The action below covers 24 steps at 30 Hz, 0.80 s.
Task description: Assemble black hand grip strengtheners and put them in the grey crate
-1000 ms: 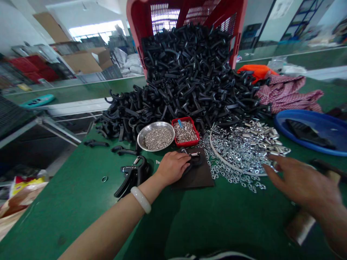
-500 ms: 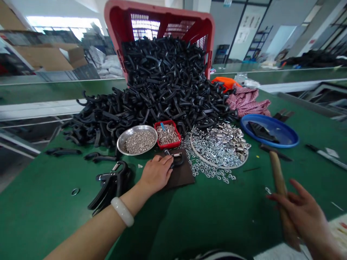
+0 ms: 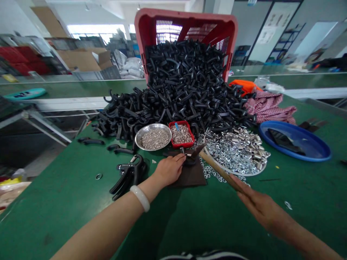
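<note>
My left hand (image 3: 169, 169) presses with closed fingers on a black hand grip (image 3: 189, 159) with a small metal spring, lying on a dark square pad (image 3: 191, 177). My right hand (image 3: 253, 200) is wrapped around the wooden handle of a hammer (image 3: 218, 169). The dark hammer head reaches over the hand grip, just right of my left fingertips; whether it touches cannot be made out. To the left of the pad lie hand grips with springs (image 3: 130, 173), and a metal ring (image 3: 99, 176) is beside them.
Behind the pad stand a metal bowl of small parts (image 3: 154, 139) and a red tray of rivet-like pieces (image 3: 181, 135). Right of it, a round dish (image 3: 235, 151) overflows with nuts and springs. Black handles spill from a red crate (image 3: 230, 39). A blue plate (image 3: 317, 148) lies farther right.
My right hand has swung the hammer leftward from the table's right side to over the hand grip. My left hand stays on the grip. The view has turned left.
</note>
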Motion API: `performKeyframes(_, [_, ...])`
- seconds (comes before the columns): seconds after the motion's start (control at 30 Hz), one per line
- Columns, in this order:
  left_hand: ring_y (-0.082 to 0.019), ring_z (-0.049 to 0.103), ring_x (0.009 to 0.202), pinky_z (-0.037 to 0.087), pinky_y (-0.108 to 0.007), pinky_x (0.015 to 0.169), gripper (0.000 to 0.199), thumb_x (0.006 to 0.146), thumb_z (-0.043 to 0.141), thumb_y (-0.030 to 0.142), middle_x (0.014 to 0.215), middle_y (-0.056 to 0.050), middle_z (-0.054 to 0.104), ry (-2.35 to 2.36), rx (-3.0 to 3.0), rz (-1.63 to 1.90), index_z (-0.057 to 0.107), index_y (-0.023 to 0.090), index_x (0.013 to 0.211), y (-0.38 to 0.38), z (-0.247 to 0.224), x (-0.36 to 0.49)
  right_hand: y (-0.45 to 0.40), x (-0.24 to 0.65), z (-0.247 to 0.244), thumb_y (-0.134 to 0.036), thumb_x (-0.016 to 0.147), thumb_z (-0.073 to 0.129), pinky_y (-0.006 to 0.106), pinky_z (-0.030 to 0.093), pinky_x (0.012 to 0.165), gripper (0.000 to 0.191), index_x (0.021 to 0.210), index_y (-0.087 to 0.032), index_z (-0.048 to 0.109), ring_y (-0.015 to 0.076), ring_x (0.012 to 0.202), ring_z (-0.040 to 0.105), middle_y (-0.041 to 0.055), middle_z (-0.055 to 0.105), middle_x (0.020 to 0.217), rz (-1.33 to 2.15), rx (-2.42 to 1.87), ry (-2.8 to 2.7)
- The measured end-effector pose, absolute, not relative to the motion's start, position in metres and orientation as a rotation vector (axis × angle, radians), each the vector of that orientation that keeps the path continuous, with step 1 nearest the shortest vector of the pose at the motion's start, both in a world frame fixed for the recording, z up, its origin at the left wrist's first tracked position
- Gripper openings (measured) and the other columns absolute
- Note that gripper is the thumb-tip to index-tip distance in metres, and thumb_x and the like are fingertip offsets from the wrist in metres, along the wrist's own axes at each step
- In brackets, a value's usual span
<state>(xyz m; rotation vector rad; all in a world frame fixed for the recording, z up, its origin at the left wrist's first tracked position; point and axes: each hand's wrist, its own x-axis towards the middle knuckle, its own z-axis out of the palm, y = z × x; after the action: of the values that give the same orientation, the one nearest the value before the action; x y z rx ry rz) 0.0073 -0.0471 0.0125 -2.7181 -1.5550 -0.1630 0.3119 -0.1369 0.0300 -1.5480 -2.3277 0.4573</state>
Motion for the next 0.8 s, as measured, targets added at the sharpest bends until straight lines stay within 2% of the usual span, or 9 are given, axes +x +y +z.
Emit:
performKeyframes(0.1, [-0.019,0.057,0.093,0.047,-0.031,0.078,0.042,0.085,0.038,0.027,0.132,0.000,0.047,-1.533,-2.724,-0.168,0.045,0.023,0.126,-0.045,0.012,0.006,-0.135,0.307,0.039,-0.027,0.089,0.035,0.033,0.051,0.082,0.050,0.138,-0.032,0.024,0.0204,0.101,0.057,0.0000,0.053,0.123,0.286,-1.555,-2.303])
performKeyframes(0.2, [-0.019,0.057,0.091,0.048,-0.032,0.077,0.042,0.084,0.040,0.029,0.132,0.002,0.046,-1.526,-2.714,-0.177,0.045,0.024,0.126,-0.044,0.011,0.004,-0.137,0.303,0.045,-0.026,0.089,0.036,0.030,0.056,0.070,0.054,0.140,-0.028,0.018,0.0217,0.088,0.064,0.0040,0.059,0.116,0.094,-1.601,-2.187])
performKeyframes(0.27, [-0.019,0.057,0.091,0.048,-0.032,0.077,0.042,0.084,0.041,0.029,0.132,0.001,0.046,-1.521,-2.718,-0.176,0.045,0.024,0.125,-0.044,0.012,0.003,-0.136,0.303,0.045,-0.025,0.089,0.035,0.029,0.057,0.063,0.054,0.140,-0.028,0.019,0.0205,0.079,0.066,0.0035,0.063,0.109,0.138,-1.590,-2.252])
performKeyframes(0.37, [-0.019,0.057,0.092,0.048,-0.031,0.076,0.042,0.084,0.040,0.028,0.131,-0.001,0.047,-1.523,-2.739,-0.160,0.045,0.023,0.125,-0.044,0.013,0.004,-0.135,0.304,0.047,-0.023,0.089,0.034,0.029,0.056,0.070,0.050,0.137,-0.033,0.026,0.0186,0.085,0.065,-0.0004,0.062,0.111,0.324,-1.528,-2.394])
performKeyframes(0.47, [-0.019,0.057,0.093,0.047,-0.032,0.076,0.043,0.084,0.040,0.029,0.132,-0.001,0.046,-1.551,-2.737,-0.150,0.043,0.025,0.127,-0.044,0.014,0.004,-0.134,0.306,0.050,-0.024,0.088,0.037,0.033,0.052,0.080,0.051,0.138,-0.030,0.025,0.0205,0.098,0.059,0.0021,0.056,0.120,0.265,-1.560,-2.275])
performKeyframes(0.57, [-0.019,0.056,0.095,0.047,-0.032,0.079,0.043,0.084,0.040,0.029,0.133,-0.002,0.045,-1.572,-2.742,-0.151,0.043,0.025,0.127,-0.044,0.014,0.004,-0.130,0.307,0.051,-0.026,0.088,0.038,0.036,0.053,0.078,0.054,0.139,-0.027,0.021,0.0223,0.092,0.062,0.0056,0.057,0.119,0.270,-1.639,-2.217])
performKeyframes(0.63, [-0.019,0.055,0.097,0.046,-0.032,0.081,0.043,0.084,0.040,0.028,0.133,-0.001,0.045,-1.568,-2.765,-0.154,0.044,0.024,0.127,-0.044,0.016,0.003,-0.126,0.309,0.052,-0.027,0.088,0.036,0.038,0.052,0.079,0.052,0.139,-0.028,0.024,0.0221,0.091,0.063,0.0033,0.059,0.115,0.428,-1.637,-2.318])
performKeyframes(0.7, [-0.020,0.055,0.098,0.046,-0.033,0.081,0.043,0.084,0.040,0.028,0.133,-0.001,0.045,-1.574,-2.786,-0.146,0.044,0.025,0.127,-0.044,0.017,0.003,-0.124,0.310,0.054,-0.029,0.089,0.034,0.040,0.049,0.084,0.048,0.137,-0.030,0.029,0.0224,0.098,0.060,0.0003,0.058,0.117,0.555,-1.607,-2.393])
performKeyframes(0.8, [-0.020,0.054,0.101,0.046,-0.033,0.082,0.044,0.084,0.041,0.028,0.134,-0.002,0.044,-1.608,-2.784,-0.154,0.043,0.025,0.128,-0.046,0.018,0.003,-0.126,0.309,0.053,-0.032,0.088,0.034,0.043,0.047,0.087,0.049,0.137,-0.030,0.029,0.0244,0.104,0.056,0.0013,0.055,0.121,0.453,-1.657,-2.292])
